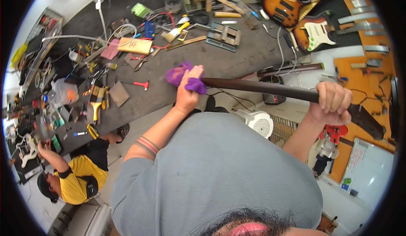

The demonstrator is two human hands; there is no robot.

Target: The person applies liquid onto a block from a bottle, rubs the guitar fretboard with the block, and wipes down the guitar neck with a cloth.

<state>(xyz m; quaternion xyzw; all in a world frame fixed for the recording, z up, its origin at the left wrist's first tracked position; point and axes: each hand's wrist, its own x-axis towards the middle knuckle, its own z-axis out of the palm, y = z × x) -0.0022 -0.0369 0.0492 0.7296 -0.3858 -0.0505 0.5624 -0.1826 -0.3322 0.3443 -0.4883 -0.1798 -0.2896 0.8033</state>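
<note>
My left hand [189, 93] presses a purple cloth [182, 78] around one end of a long dark brown guitar neck [262, 89]. The neck runs level across the middle of the view, from the cloth to the right. My right hand [333, 104] is closed around the neck near its headstock [367, 121], which sticks out past the fist. Both forearms rise from my grey shirt at the bottom of the view.
A dark workbench [220, 60] behind the neck holds several tools, wood blocks, a red-handled hammer [139, 84] and cables. Two sunburst electric guitars [296, 12] lie at the upper right. A person in a yellow shirt [78, 179] sits at the lower left. A white fan [259, 122] stands below.
</note>
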